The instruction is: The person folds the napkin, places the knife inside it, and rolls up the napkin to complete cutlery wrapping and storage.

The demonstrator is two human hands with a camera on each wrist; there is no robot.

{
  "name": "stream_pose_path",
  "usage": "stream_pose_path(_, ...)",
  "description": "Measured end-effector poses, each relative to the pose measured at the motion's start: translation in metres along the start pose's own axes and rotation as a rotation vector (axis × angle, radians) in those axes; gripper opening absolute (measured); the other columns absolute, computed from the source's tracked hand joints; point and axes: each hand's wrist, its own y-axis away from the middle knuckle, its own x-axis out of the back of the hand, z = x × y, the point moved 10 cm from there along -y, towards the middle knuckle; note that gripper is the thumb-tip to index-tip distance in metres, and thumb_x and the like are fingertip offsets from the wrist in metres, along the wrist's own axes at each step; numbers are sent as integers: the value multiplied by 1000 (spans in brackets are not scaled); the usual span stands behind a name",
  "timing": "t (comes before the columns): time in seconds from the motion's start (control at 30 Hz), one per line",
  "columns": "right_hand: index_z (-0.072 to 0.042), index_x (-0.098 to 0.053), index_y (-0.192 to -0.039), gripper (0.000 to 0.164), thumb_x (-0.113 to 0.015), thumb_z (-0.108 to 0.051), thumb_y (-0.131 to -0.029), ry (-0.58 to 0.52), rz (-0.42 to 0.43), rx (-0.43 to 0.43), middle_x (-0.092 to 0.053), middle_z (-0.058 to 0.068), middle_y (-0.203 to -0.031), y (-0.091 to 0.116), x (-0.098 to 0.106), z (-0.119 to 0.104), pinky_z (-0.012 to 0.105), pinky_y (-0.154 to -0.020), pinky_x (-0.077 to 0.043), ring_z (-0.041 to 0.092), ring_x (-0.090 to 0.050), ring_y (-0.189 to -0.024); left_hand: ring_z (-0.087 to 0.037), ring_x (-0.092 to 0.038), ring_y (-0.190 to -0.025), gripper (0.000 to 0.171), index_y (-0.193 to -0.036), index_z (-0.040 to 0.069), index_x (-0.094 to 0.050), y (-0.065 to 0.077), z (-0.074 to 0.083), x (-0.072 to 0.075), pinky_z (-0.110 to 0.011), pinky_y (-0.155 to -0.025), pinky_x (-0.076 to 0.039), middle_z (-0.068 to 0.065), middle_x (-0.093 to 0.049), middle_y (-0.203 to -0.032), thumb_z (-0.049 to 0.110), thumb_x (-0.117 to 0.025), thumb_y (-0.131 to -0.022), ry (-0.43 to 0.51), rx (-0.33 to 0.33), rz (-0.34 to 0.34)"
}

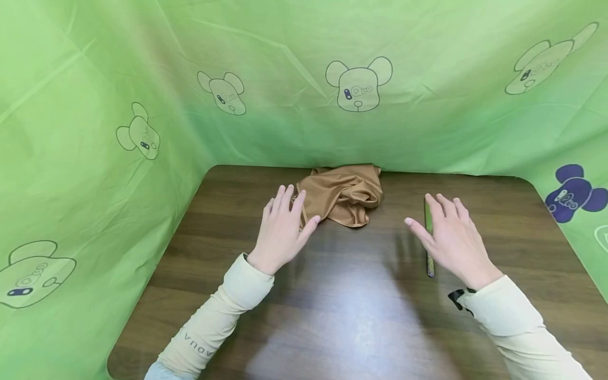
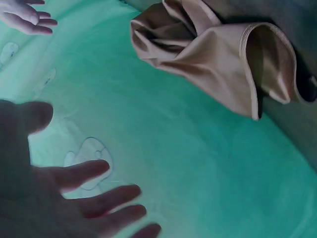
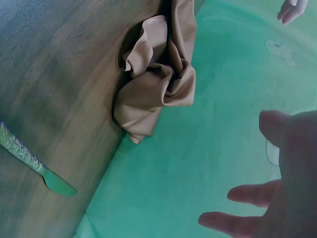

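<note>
A brown satiny cloth [image 1: 349, 192] lies crumpled at the far side of the table; its folds and stitched hem show in the left wrist view [image 2: 213, 54]. My left hand [image 1: 283, 227] is held over the table by the cloth's left edge, fingers spread, holding nothing. On the right, my right hand [image 1: 453, 240] hovers with straight, parted fingers and partly hides a knife [image 1: 430, 266]. That knife has a green blade and a patterned handle, seen whole from blade tip to most of the handle in the right wrist view [image 3: 57, 183].
The brown wooden table [image 1: 199, 264] has rounded corners. A green curtain [image 1: 285, 126] printed with bear heads stands along its back and sides. Light glares off the tabletop between the forearms. A black strap [image 1: 457, 298] hangs at the right wrist.
</note>
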Motion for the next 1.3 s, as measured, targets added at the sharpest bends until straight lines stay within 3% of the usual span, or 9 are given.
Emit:
stream_pose_path(0.13,3,-52,-128,62,-42,-51,-99,-4,46,-37,-46,33,-132,-1,0,6,70,-89,-33,57,-35,-120,-35,-44,-134,42,-125,6,-59,-1,3,5,-53,-102,-40,-17,-53,-136,35,-57,-95,134,-61,65)
stream_pose_path(0.23,1,-63,-109,45,-48,-40,-99,5,100,-27,-59,30,-114,-1,0,9,65,-76,-39,53,-47,-104,-28,-57,-111,22,-106,8,-67,-1,4,8,-45,-88,-46,-9,-62,-114,24,-63,-91,195,-103,108)
stream_pose_path(0.33,-3,-68,-96,31,-53,-30,-96,1,122,-25,-65,25,-102,-2,-3,13,60,-69,-40,49,-53,-93,-20,-56,-87,8,-90,11,-68,-4,1,7,-36,-76,-45,-3,-63,-96,17,-64,-90,249,-116,131)
stream_pose_path(0.43,-4,-69,-91,27,-54,-26,-95,-8,111,-35,-67,22,-100,-3,-10,16,59,-68,-41,47,-54,-92,-17,-54,-79,9,-84,10,-68,-8,-6,0,-32,-73,-45,-3,-64,-91,14,-63,-90,329,-92,114)
stream_pose_path(0.53,-5,-68,-93,27,-54,-26,-96,-22,91,-40,-67,22,-102,-5,-20,16,60,-70,-42,46,-54,-95,-18,-55,-79,12,-86,8,-69,-10,-17,-13,-32,-74,-46,-3,-66,-91,13,-60,-91,384,-39,66)
stream_pose_path(0.7,-4,-69,-96,23,-55,-23,-95,-49,69,24,-67,21,-103,-10,-39,7,62,-78,-42,46,-55,-100,-23,-60,-84,19,-90,5,-71,-12,-27,-40,-34,-76,-48,-5,-65,-91,14,-55,-94,358,-7,-36)
stream_pose_path(0.93,0,-67,-112,26,-57,-17,-94,-66,-47,188,-64,21,-115,-17,-76,-16,62,-89,-41,43,-51,-112,-18,-63,-89,19,-105,7,-69,-14,-18,-67,-33,-82,-51,-6,-67,-102,10,-54,-93,286,-93,-116)
stream_pose_path(1.07,0,-63,-121,33,-58,-16,-94,-63,-95,247,-60,21,-127,-20,-93,-27,65,-91,-40,45,-47,-120,-25,-62,-109,25,-116,9,-67,-14,-7,-82,-41,-92,-50,-11,-64,-121,11,-55,-94,221,-181,-168)
stream_pose_path(1.3,1,-57,-130,41,-59,-15,-93,-59,-167,299,-46,25,-143,-21,-116,-43,68,-96,-37,51,-36,-131,-35,-41,-137,30,-124,17,-66,-9,-3,-109,-55,-104,-39,-17,-38,-151,22,-53,-98,94,-186,-345)
